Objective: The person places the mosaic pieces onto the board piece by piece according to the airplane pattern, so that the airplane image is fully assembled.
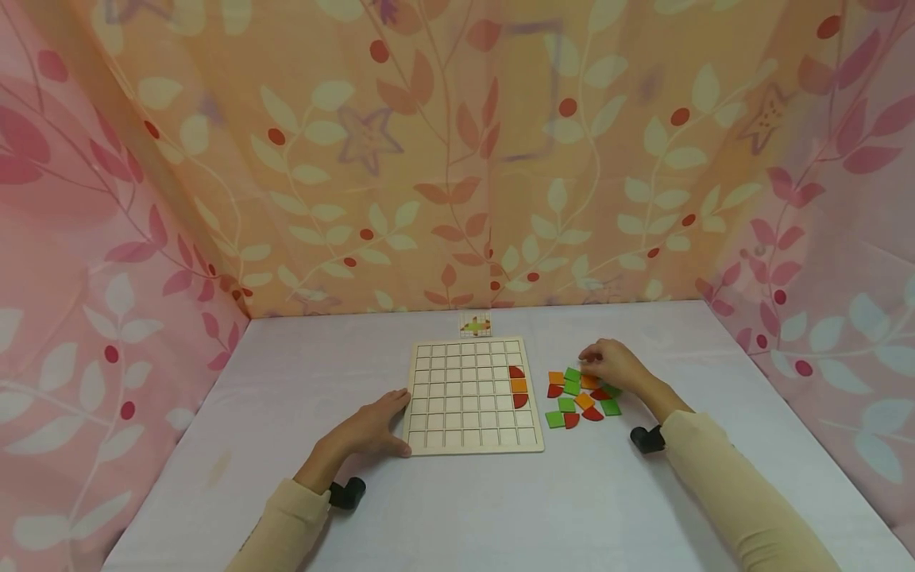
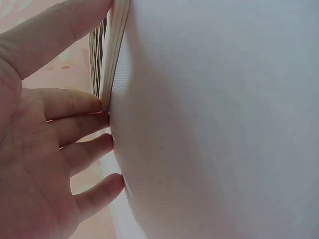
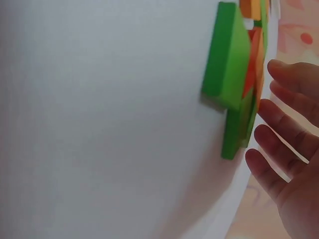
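Nearest, white-clothed bench [image 1: 457,524] w/ both forearms in from the sides, beige sleeves [image 1: 282,520], a black wrist mount [image 1: 348,494] on L, another [image 1: 647,439] on R. L-hand grip [image 1: 366,425] is at the L edge of the wooden grid board [image 1: 465,439]: thumb by the near L corner, fingers fairly straight & spread, tips against the side; it touches the bd w/o closing round it. Bd lies flat, approx mid-bench. In its R-most column sit 3 pcs, near to far: red qtr-round [image 1: 520,401], orange sq [image 1: 519,385], another red qtr-round [image 1: 516,372]. Just R of bd, apart from it, is the loose pile: green sq [image 1: 555,419] & red qtr-round pc [image 1: 571,421] at the near side, more green, red & orange pcs beyond, some overlapping. R-hand grip [image 1: 616,365] is over the far R part of the pile, fingers loosely bent & part spread in R wrist view, nothing seen in it; can't tell if the tips touch the orange tile [image 1: 589,382] below. Just past bd's far edge, a small pattern card [image 1: 475,324] w/ a red/green/orange design on a grid. Bkgd: orange-yellow leaf-print cloth [image 1: 429,167], pink cloth [image 1: 64,262] both sides.
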Tool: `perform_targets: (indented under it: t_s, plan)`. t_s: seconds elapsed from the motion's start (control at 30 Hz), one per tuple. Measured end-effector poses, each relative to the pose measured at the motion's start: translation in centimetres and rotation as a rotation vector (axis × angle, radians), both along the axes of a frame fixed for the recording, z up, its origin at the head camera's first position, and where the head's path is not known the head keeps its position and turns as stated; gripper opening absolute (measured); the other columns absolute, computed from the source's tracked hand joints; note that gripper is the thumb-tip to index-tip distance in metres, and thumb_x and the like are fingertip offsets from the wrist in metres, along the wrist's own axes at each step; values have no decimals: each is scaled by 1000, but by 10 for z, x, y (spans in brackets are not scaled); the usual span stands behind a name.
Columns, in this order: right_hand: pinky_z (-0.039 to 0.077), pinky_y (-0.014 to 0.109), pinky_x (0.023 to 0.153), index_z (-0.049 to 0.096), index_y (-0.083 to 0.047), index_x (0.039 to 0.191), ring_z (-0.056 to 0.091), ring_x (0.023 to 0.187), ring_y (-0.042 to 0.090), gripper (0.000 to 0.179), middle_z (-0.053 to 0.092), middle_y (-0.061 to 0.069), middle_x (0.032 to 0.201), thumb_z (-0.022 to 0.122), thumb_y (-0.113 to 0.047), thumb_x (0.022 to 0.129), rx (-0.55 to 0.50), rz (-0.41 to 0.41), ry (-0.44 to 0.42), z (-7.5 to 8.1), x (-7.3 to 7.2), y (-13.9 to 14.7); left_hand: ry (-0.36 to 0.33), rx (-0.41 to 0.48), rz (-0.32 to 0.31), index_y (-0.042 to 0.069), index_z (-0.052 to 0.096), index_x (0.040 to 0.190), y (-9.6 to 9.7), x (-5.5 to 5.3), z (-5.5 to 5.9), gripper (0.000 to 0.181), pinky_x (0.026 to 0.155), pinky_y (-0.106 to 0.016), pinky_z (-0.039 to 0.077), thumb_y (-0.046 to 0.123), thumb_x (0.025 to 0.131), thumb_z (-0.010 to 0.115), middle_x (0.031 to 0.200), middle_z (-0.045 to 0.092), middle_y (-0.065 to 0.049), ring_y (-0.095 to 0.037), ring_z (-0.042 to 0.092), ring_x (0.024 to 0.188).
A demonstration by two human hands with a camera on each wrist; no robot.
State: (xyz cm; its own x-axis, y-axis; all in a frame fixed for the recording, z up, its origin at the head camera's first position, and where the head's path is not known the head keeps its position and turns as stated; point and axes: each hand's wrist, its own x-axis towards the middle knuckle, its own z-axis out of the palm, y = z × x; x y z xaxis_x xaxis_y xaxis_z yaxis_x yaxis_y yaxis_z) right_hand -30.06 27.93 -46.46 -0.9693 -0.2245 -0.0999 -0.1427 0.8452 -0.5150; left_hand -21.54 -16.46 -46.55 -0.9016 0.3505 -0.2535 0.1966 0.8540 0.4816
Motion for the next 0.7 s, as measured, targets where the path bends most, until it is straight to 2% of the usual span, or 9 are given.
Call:
perform_targets:
  t_s: [0.23, 0.5, 0.7]
  plan:
    - [45, 30, 74, 72, -1, 108, 52, 84, 22, 27, 62, 9, 90, 69, -19, 89, 18, -6, 12, -4, -3, 5, 0, -5, 5, 3, 36, 149, 0, 0, -2, 97, 117, -54, 28, 26, 70, 87, 159, 31, -14, -34, 26, 148]
    - [43, 28, 71, 72, 0, 107, 51, 82, 22, 26, 61, 9, 88, 70, -19, 89, 16, 3, 22, -6, -5, 9, -2, -1, 8, 3, 36, 149, 0, 0, -2, 97, 117, -55, 28, 26, 70, 87, 159, 30, -13, -34, 26, 148]
    - [45, 28, 73, 70, 0, 112, 51, 85, 23, 30, 62, 10, 94, 70, -18, 89, 0, 3, -11, -3, -6, 12, 0, 1, 0, 3, 36, 149, -1, 1, -1, 97, 116, -56, 27, 27, 70, 87, 159, 30, -13, -34, 26, 148]
